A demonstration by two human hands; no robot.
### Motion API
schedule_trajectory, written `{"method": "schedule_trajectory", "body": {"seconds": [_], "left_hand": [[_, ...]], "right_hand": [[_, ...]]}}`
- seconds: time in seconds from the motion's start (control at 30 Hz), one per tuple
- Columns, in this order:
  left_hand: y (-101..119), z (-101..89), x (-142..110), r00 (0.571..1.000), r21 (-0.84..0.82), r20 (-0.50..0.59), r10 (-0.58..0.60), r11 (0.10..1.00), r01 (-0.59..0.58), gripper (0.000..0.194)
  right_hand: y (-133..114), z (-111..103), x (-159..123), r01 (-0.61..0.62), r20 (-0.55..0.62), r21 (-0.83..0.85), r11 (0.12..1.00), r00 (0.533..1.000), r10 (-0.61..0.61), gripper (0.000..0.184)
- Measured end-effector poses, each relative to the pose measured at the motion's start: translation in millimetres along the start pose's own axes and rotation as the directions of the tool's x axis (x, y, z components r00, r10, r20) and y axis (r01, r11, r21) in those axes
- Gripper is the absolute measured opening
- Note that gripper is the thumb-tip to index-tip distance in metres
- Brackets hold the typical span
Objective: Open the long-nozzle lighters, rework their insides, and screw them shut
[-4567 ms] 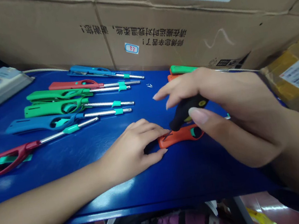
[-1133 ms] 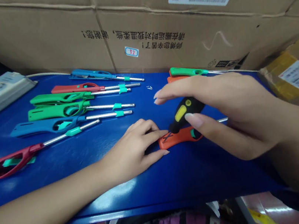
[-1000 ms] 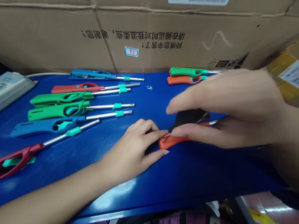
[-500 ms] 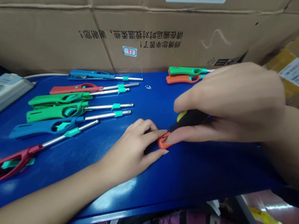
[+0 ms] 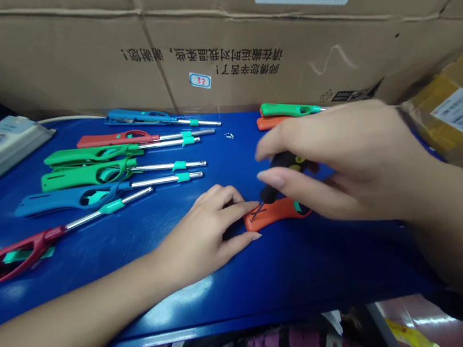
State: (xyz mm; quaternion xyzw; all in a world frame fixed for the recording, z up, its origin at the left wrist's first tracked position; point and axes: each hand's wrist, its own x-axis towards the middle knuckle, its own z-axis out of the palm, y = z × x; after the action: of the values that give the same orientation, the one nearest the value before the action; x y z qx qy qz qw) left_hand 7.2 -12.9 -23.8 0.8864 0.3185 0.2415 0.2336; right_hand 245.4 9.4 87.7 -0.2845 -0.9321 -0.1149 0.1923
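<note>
An orange long-necked lighter (image 5: 280, 211) lies on the blue table in front of me. My left hand (image 5: 208, 232) pinches its near-left end between thumb and fingers. In my right hand (image 5: 343, 162) is a screwdriver (image 5: 270, 192) with a black and yellow handle. Its thin shaft slants down to the slotted end of the lighter, close to my left fingertips. I cannot make out exactly where the tip sits. The right hand covers the lighter's far end.
Several long lighters, among them a dark red one (image 5: 18, 257) and a blue one (image 5: 74, 199), lie at the left. A green lighter (image 5: 287, 109) lies behind my right hand. Small metal bits (image 5: 229, 135) rest mid-table. A power strip (image 5: 1, 147) and cardboard box (image 5: 88, 61) border the table.
My right fingers have shifted up and back on the screwdriver, uncovering its shaft and more of the orange lighter. The left hand has stayed in place.
</note>
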Motion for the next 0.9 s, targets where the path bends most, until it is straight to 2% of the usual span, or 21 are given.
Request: {"method": "schedule_trajectory", "body": {"seconds": [0.07,0.13,0.23,0.37,0.57,0.67,0.77,0.9], "left_hand": [[-1,0.0,0,1.000,-0.002,0.008,-0.001,1.000,0.001,0.034],[-2,0.9,0,1.000,0.000,0.003,0.008,1.000,-0.008,0.031],[-3,2.9,0,1.000,-0.013,-0.012,0.015,1.000,-0.015,0.032],[-2,2.9,1,1.000,-0.064,-0.009,-0.025,0.998,0.025,0.035],[-2,1.1,0,1.000,-0.007,-0.017,0.020,1.000,-0.021,0.033],[-2,1.8,0,1.000,-0.035,-0.017,-0.003,0.999,0.003,0.035],[-1,1.8,1,0.999,-0.064,-0.004,-0.045,0.997,0.045,0.034],[-1,1.6,1,1.000,-0.026,-0.021,0.000,1.000,-0.001,0.033]], "right_hand": [[2,-3,0,0.057,0.056,0.199,0.978,0.996,-0.069,0.037],[2,-7,-1,0.092,0.095,0.303,0.949,0.988,-0.126,0.040],[0,-8,-3,0.100,0.079,0.234,0.967,0.989,-0.121,0.023],[-4,-7,-2,0.088,0.043,0.059,0.994,0.995,-0.091,0.040],[-4,-11,-1,0.100,0.099,0.341,0.935,0.985,-0.141,0.026],[-5,-9,-2,0.090,0.052,0.236,0.968,0.993,-0.105,0.020],[-4,-7,-3,0.070,0.042,0.131,0.989,0.996,-0.076,0.032],[-2,-13,-2,0.090,0.109,0.309,0.947,0.986,-0.129,0.031]]}}
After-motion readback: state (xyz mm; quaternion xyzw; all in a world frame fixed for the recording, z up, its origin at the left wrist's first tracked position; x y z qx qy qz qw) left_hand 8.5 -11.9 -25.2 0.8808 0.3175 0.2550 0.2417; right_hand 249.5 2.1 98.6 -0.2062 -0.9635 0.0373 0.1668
